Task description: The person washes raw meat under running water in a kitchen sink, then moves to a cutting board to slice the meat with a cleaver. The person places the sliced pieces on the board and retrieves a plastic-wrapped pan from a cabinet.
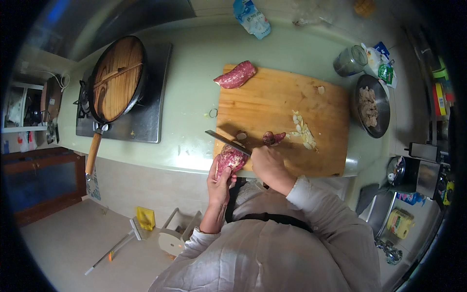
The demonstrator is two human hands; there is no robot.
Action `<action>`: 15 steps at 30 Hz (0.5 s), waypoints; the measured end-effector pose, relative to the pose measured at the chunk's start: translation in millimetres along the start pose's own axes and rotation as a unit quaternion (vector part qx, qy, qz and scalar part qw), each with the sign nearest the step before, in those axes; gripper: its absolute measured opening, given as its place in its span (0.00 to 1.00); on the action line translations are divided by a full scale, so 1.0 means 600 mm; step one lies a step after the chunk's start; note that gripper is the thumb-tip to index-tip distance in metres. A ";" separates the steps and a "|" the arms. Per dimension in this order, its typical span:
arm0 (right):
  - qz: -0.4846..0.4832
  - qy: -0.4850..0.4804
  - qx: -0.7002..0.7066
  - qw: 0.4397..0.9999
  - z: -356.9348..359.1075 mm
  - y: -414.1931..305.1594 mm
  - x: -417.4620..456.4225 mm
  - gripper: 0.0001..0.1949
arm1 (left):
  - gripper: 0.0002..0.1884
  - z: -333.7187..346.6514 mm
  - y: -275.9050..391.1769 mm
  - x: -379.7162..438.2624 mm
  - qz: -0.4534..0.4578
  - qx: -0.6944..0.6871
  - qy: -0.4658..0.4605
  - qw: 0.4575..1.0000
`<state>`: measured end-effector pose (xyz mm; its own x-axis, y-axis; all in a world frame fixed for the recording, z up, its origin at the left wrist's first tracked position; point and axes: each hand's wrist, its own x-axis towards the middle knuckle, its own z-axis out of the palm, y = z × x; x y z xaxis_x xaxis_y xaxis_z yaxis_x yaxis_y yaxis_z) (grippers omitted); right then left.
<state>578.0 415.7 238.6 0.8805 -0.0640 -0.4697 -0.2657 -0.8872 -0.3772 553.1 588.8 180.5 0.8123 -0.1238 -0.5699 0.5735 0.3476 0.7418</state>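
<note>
My left hand (220,186) grips a reddish-purple tuber with mottled skin (230,160) at the near left edge of the wooden cutting board (262,95). A kitchen knife (226,141) is in my right hand (268,164), its blade lying across the far end of the tuber. Cut end pieces of tuber (273,138) and a pale round slice (241,135) rest on the board beyond the knife. Sliced garlic (303,131) is scattered to the right of them. Another such tuber (236,75) lies over the board's far left corner.
A pan with a wooden lid (118,80) stands on the stove (155,109) at left. Right of the board are a dark bowl of meat (368,107) and a glass jar (350,60). A blue and white pouch (251,18) lies behind. The sink (379,213) is at right.
</note>
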 end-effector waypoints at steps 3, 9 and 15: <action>-0.035 -0.006 0.006 0.999 -0.001 -0.009 -0.001 0.09 | 0.30 -0.015 -0.008 0.000 -0.001 -0.037 0.014 0.999; -0.032 -0.020 0.036 0.999 -0.029 0.005 -0.021 0.09 | 0.30 -0.006 -0.029 -0.002 -0.023 -0.077 -0.018 0.997; -0.082 0.053 0.038 0.995 -0.044 0.008 -0.056 0.05 | 0.30 -0.008 -0.032 0.005 -0.011 -0.056 -0.005 0.998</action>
<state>557.7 401.5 273.6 0.9496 0.0281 -0.3122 -0.1400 -0.8531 -0.5026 543.7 586.0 162.9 0.8008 -0.1414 -0.5819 0.5764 0.4457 0.6850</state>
